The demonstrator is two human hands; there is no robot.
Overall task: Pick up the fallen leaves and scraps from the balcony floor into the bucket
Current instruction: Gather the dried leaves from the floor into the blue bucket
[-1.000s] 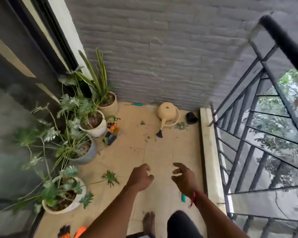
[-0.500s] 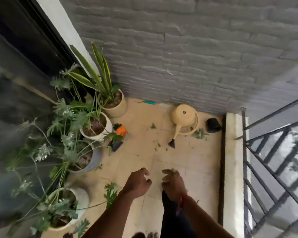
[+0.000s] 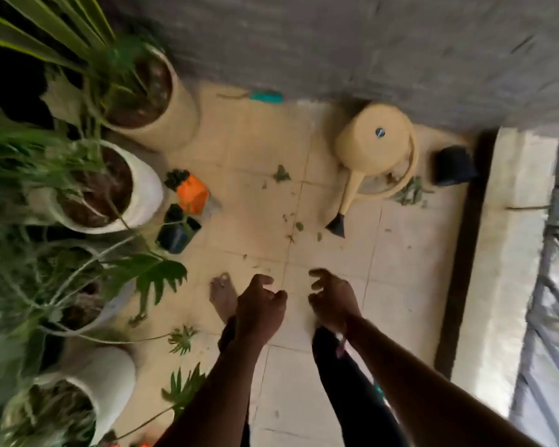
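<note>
potted plants (image 3: 149,191) are lined along the left of the tiled floor (image 3: 246,146), above which the left hand (image 3: 259,304) is held, fingers (image 3: 267,280) loosely curled on nothing. small leaf scraps (image 3: 299,226) are scattered on the tiles ahead of both hands (blur hides detail), and the right hand (image 3: 331,300) is held likewise, loose and empty. beside the yellow watering can (image 3: 373,150) a larger leaf clump (image 3: 409,192) is seen, near a black pot (image 3: 454,166).

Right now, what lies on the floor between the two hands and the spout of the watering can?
In the head view, only bare beige tile with a few small green leaf scraps near the spout.
</note>
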